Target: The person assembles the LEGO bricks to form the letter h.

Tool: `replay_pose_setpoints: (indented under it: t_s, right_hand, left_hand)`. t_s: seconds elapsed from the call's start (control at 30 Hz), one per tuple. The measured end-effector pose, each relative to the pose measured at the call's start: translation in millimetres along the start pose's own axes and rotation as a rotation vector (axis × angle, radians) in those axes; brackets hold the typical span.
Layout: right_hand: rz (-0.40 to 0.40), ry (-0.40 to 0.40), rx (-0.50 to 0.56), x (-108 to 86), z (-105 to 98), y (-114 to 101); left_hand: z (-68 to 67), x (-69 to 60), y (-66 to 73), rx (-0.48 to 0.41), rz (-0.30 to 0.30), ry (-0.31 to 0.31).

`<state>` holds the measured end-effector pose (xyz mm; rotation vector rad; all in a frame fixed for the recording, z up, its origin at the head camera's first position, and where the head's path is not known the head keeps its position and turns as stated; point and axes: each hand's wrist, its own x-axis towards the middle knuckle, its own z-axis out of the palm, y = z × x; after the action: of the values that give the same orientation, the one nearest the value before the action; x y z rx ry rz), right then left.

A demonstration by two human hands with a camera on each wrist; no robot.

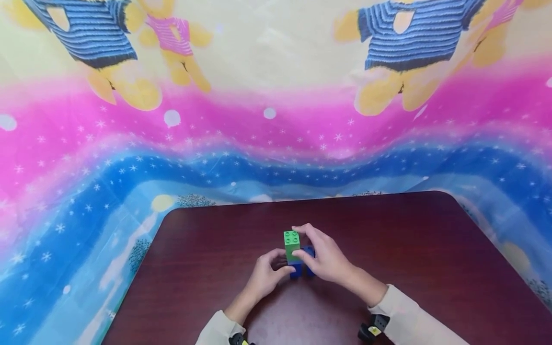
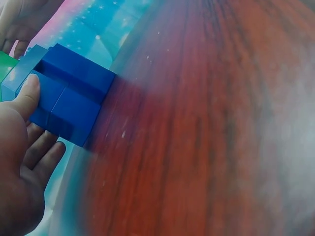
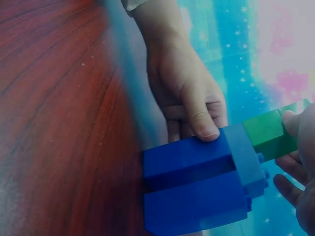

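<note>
A small build of toy building bricks stands on the table. Two dark blue columns rise side by side, and a lighter blue brick lies across their tops. Over one column sits a green block with studs on top; a seam in the right wrist view suggests two stacked bricks. My left hand holds the blue column under the green, thumb on its near face. With thumb and fingers, my right hand pinches the green block. The right fingers partly hide the second blue column in the head view.
The dark reddish-brown table has rounded far corners. Behind and beside it hangs a printed cloth with bears, snowflakes and pink and blue bands. Dark devices are strapped at both wrists, over pale sleeves.
</note>
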<state>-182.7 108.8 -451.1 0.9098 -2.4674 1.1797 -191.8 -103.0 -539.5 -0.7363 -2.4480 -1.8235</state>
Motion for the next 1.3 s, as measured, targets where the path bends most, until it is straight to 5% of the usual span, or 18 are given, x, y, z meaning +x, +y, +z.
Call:
replay_pose_setpoints:
  t_s: [0.53,1.03,1.3]
  right_hand:
    - [-0.006,0.046,0.039,-5.7,0,6]
    - [0.03,0.002,0.019,-8.5,-5,4]
    - [0.088,0.04,-0.03,-29.9,-13,17]
  left_hand:
    - [0.3,4.5,7.7,0.025,-0.041,-0.065]
    - [-4.2,5.2,18.5,0.047,-0.081,-0.119]
    - [-11.4,-2.2,21.5,0.015,0.007,-0.034]
